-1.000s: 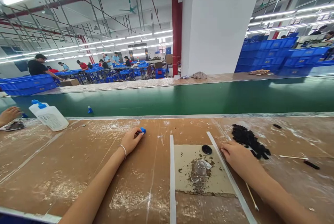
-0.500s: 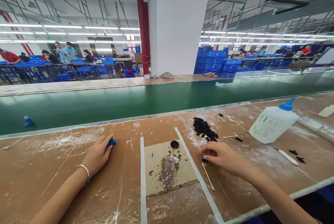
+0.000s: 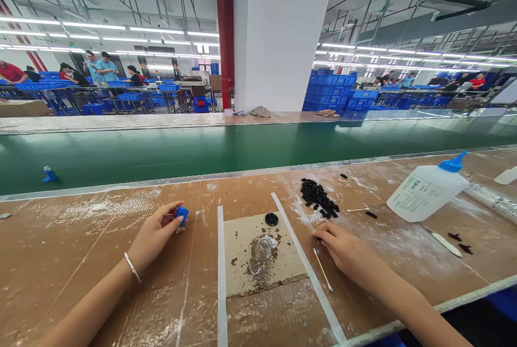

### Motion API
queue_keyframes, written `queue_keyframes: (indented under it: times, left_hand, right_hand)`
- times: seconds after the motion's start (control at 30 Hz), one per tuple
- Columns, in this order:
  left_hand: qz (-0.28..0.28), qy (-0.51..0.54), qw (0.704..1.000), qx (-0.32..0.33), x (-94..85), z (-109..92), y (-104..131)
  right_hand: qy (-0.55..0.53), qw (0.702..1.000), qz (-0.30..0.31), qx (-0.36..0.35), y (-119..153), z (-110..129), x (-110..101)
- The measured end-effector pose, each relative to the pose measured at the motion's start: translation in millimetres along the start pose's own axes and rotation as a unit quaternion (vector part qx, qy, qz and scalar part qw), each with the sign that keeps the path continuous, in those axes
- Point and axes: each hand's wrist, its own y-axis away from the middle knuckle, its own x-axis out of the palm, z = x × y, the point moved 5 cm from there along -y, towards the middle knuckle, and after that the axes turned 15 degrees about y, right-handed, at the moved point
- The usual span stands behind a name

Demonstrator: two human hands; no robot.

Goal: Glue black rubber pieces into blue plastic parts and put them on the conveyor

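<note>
My left hand [image 3: 158, 231] grips a small blue part [image 3: 182, 216] between thumb and fingers, just above the brown table. My right hand [image 3: 343, 244] rests at the right of the taped area, fingers pinched together; what they hold, if anything, is hidden. Above it lies a pile of small black pieces [image 3: 318, 196]. A cotton swab [image 3: 323, 271] lies beside my right hand. Between the hands, a beige sheet [image 3: 238, 252] carries a small clear cup [image 3: 264, 249] and a round black cap [image 3: 271, 219].
A white bottle with a blue nozzle [image 3: 427, 193] stands at the right, near a white-handled tool [image 3: 446, 244] and loose black pieces. Behind the table runs a green belt [image 3: 181, 150] bearing another blue part [image 3: 50, 175]. People work far behind.
My left hand has lifted the blue part and turned it, moving slightly right. My right fingers have drawn together near the table, covering the dark piece seen under them before. The view has shifted slightly.
</note>
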Motion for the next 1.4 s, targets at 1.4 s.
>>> queue_keyframes:
  times: [1.4]
  left_hand:
    - [0.033, 0.177, 0.978, -0.101, 16.0, 10, 10]
  right_hand:
    - [-0.225, 0.974, 0.025, 0.028, 15, -29, -5]
